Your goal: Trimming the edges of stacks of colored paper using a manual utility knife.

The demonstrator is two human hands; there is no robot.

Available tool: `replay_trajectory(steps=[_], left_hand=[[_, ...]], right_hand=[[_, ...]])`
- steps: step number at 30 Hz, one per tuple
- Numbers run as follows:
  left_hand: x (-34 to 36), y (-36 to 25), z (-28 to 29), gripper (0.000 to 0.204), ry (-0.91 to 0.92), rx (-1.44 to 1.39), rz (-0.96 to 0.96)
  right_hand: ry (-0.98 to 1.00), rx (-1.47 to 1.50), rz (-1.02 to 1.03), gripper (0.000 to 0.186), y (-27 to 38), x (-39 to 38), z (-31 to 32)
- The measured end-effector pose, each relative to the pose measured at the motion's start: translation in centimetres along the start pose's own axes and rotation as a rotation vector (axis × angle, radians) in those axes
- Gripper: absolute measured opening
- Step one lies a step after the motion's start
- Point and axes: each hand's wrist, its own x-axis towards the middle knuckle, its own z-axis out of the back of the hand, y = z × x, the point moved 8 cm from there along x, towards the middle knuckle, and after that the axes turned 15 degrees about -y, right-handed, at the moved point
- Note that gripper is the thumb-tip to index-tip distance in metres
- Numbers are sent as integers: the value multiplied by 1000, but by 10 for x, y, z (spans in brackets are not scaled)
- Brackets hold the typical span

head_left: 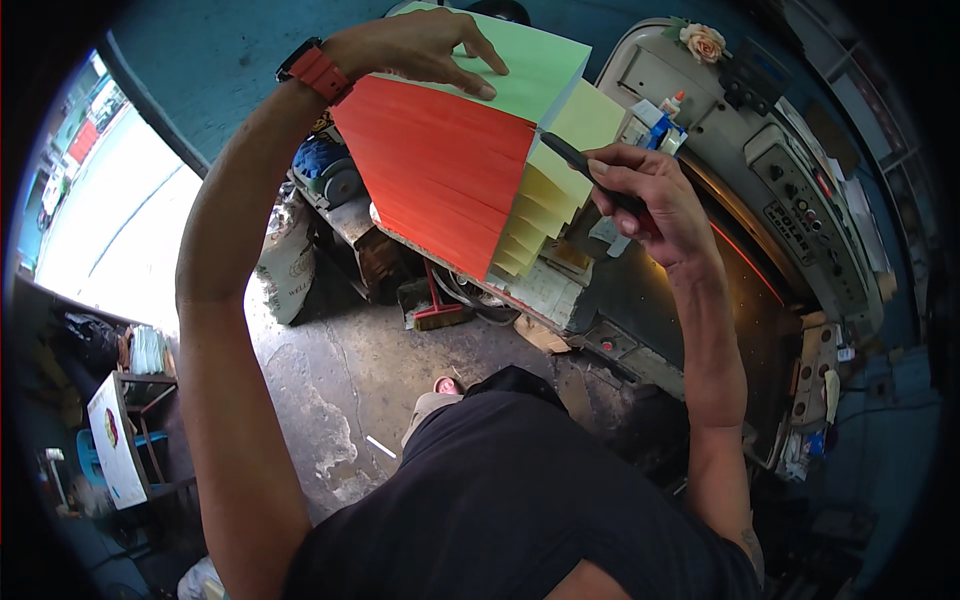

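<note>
A tall stack of paper (440, 170) stands on the bench in front of me, its near side solid red. Its top is a light green sheet (530, 75). My left hand (425, 50) lies on that sheet with fingers spread, holding nothing. Pale yellow sheets (535, 220) jut out in layers from the stack's right side. My right hand (645, 195) is closed round a slim black knife (570, 155). The knife's tip is at the stack's upper right corner, where red meets green; whether it touches the paper I cannot tell.
At right stands a large paper-cutting machine (815, 225) with a control panel. A glue bottle (673, 103) stands near the stack. Beneath the bench are a red broom (437, 312) and a white sack (285, 265). A white-sided stand (118, 440) is at left, below a bright doorway.
</note>
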Motion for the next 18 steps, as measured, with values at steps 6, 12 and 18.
replay_trajectory(steps=[6, 12, 18], left_hand=[[2, 3, 2, 51, 52, -54, -73], [1, 20, 3, 41, 143, -224, -142], [-6, 30, 15, 38, 132, -398, -197]], right_hand=[[-80, 41, 36, 17, -5, 1, -39], [-114, 63, 65, 19, -7, 25, -92], [-92, 102, 132, 20, -4, 55, -151]])
